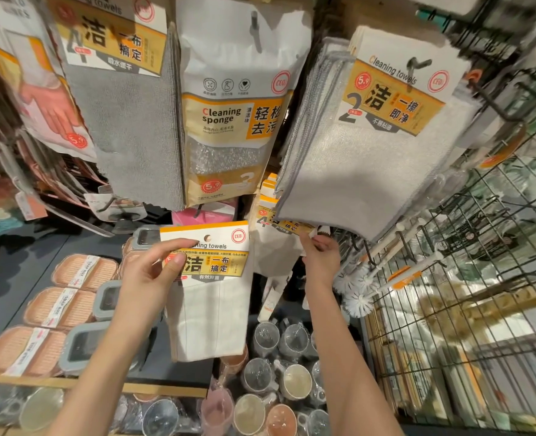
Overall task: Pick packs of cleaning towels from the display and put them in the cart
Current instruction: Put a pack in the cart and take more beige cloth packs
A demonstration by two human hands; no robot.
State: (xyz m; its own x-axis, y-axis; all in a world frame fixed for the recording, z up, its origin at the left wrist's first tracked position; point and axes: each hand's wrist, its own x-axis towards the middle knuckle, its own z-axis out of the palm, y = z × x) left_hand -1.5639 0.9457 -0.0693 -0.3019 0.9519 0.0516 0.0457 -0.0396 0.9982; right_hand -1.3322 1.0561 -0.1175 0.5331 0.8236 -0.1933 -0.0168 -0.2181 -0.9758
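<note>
Below display: left hand (153, 272) fingers pinch white towel pack (211, 297).

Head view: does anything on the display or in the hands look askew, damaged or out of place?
Nothing stands out. The left hand holds a white cleaning towel pack intact by its header card. The right hand pinches another pack's card on the rack. The hanging packs tilt only through the wide lens.

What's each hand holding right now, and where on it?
Left hand grips a white towel pack by its card header. Right hand pinches the card header of another pack on the display.
</note>
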